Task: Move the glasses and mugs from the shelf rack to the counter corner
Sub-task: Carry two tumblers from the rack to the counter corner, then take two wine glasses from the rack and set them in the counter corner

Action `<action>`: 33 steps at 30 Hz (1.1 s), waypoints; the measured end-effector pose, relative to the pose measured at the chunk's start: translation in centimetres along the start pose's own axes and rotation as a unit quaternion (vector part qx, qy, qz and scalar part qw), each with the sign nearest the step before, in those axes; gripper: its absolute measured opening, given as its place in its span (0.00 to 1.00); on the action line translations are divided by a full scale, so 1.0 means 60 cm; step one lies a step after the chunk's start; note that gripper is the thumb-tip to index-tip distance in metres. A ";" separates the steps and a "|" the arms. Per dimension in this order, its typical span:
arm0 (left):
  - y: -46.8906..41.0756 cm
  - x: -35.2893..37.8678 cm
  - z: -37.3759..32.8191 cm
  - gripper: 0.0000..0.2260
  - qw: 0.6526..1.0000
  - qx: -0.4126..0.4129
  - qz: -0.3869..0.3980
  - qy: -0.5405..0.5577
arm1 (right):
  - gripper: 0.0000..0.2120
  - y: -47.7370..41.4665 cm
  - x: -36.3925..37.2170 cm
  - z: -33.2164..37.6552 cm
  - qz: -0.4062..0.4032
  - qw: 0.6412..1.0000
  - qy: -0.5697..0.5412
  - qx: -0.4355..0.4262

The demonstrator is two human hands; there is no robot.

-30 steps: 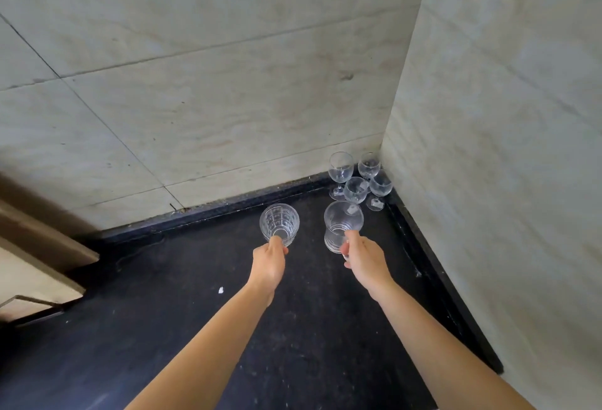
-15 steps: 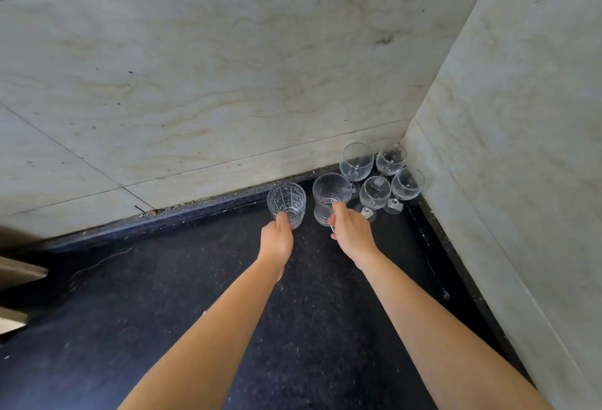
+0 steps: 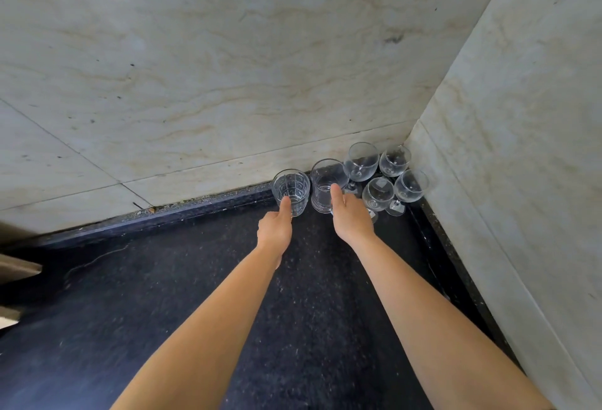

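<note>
soft daylight, sharp, wide-angle edge distortion

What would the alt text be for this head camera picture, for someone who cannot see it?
Two bare hands each hold a clear tumbler on a black counter near the wall corner: the left hand a patterned tumbler, the right hand a plain tumbler. Four stemmed glasses stand in the corner beside them.

No legible text, labels, brand marks or numbers in view, stemmed glasses (image 3: 378, 193) show pale square patches at base, too blurred to read, marble walls (image 3: 228, 67) and tabletop (image 3: 163, 312) unmarked
</note>
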State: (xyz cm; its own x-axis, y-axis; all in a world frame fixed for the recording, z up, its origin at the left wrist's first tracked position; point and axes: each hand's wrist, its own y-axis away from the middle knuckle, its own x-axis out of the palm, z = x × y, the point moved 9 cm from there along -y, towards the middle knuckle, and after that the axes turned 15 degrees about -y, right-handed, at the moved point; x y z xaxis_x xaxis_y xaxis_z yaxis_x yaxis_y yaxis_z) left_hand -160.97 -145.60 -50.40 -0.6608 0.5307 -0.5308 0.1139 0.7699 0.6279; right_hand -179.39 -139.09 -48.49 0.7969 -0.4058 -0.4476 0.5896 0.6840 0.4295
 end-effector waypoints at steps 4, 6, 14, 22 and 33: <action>0.060 -0.054 -0.019 0.25 0.980 0.118 -0.075 -0.143 | 0.32 0.058 -0.016 0.011 -0.026 0.998 0.057 -0.027; 0.110 -0.083 -0.015 0.29 0.962 0.160 -0.110 -0.191 | 0.33 0.111 -0.026 0.035 -0.050 0.988 0.109 -0.094; 0.325 -0.251 0.045 0.30 0.853 0.219 -0.301 -0.366 | 0.35 0.296 0.001 0.160 -0.032 0.920 0.222 -0.321; 0.562 -0.421 0.238 0.28 0.809 0.063 -0.442 -0.383 | 0.35 0.503 0.183 0.296 0.106 0.794 0.177 -0.572; 1.120 -0.514 0.714 0.29 0.729 -0.268 -0.584 -0.237 | 0.36 1.127 0.475 0.295 0.358 0.571 0.098 -0.733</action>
State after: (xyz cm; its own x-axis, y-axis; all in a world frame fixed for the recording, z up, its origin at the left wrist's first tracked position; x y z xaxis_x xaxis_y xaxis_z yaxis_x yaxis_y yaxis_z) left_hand -101.17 -95.04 -16.21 0.2701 -0.2149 -0.9385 -0.7105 0.6134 -0.3449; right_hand -114.46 -115.11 -18.32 0.6501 0.2723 -0.7094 -0.7348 0.4628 -0.4959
